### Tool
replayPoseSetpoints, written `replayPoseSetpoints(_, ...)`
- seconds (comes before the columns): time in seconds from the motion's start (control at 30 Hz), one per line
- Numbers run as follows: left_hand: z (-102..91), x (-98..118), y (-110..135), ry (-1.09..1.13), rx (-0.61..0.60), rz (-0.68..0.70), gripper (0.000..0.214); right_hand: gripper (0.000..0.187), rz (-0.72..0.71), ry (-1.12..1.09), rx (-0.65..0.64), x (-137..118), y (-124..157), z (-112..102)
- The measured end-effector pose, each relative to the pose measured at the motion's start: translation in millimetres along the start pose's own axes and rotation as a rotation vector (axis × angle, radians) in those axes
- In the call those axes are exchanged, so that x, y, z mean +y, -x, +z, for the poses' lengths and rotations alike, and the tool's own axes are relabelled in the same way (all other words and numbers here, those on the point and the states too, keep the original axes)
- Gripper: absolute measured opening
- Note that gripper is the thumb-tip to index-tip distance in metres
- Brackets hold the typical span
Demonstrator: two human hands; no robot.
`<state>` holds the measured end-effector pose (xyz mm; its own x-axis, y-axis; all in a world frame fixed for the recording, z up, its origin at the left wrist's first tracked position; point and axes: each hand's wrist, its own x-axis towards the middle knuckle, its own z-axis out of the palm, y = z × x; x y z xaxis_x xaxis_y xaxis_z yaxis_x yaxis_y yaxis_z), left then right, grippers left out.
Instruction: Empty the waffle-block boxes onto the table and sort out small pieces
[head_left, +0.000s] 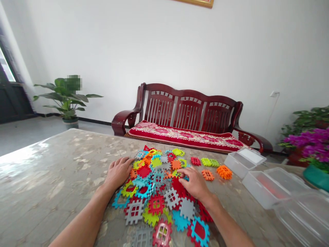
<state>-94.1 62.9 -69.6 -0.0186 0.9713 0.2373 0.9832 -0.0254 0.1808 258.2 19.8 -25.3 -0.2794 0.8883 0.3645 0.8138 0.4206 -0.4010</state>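
A heap of plastic interlocking puzzle tiles in red, lime, blue, orange and grey, several with window cut-outs, lies between my hands. My left hand [120,172] rests flat at the heap's left edge, fingers stretched out near an orange tile [133,173]. Over the heap's right side is my right hand [192,180], with bent fingers and a gap between thumb and forefinger. Its fingertips are close to a lime tile [175,174] and an orange tile [176,165]; I see nothing held. A grey window tile [172,198] and a red window tile [156,204] lie nearer me.
Right of the heap lie a red tile [195,161], lime tiles [209,162], an orange window tile [207,175] and an orange tile stack [224,172]. Clear plastic boxes [263,192] stand at the table's right, beside purple flowers [308,142]. A wooden bench [190,113] is behind.
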Motion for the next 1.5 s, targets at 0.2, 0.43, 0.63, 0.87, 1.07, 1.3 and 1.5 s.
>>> replayPoseSetpoints(0.2,-0.5,0.6,0.4,-0.010,0.010,0.008,0.046,0.021,-0.040,-0.190,0.207,12.1,-2.3,-4.3)
replayPoseSetpoints(0.43,-3.6,3.4,1.8,-0.029,0.006,0.009,0.046,0.033,-0.008,-0.065,0.122,28.4,5.3,-4.5)
replayPoseSetpoints(0.63,-3.2,3.0,1.8,-0.009,0.011,0.007,0.046,0.027,0.071,0.140,0.084,18.0,4.0,-7.8)
replayPoseSetpoints(0.87,-1.9,1.7,0.5,-0.010,-0.004,0.002,0.044,0.035,0.146,0.310,0.025,-0.5,4.1,2.2)
replayPoseSetpoints(1.07,-0.3,1.0,0.3,-0.014,0.007,0.003,0.044,0.041,0.317,0.245,0.165,23.7,-8.6,-21.4)
replayPoseSetpoints(1.3,0.7,0.8,0.4,-0.013,0.023,0.003,0.044,0.059,0.617,0.355,0.156,71.2,-42.2,-29.7)
replayPoseSetpoints(1.5,0.2,0.0,-0.4,-0.007,0.018,0.007,0.044,0.060,0.616,0.481,0.086,82.2,-55.8,-17.1)
